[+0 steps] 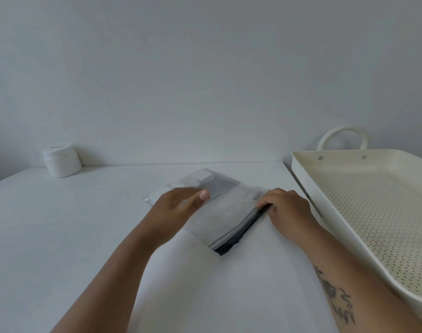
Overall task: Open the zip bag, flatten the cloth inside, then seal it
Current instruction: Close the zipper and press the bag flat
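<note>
A frosted zip bag (pixel 225 210) lies flat on the white table (pixel 61 224), its long side running from far left to near right. Dark cloth (pixel 231 243) shows along its near right edge, and grey cloth shows through the far part. My left hand (pixel 176 207) rests on top of the bag's left half, fingers together and thumb out, blurred. My right hand (pixel 286 207) pinches the bag's right edge near the far corner, fingertips curled on the zip strip.
A cream perforated tray (pixel 308 188) with a loop handle stands at the right, close to my right hand. A white roll (pixel 61 161) sits at the far left by the wall.
</note>
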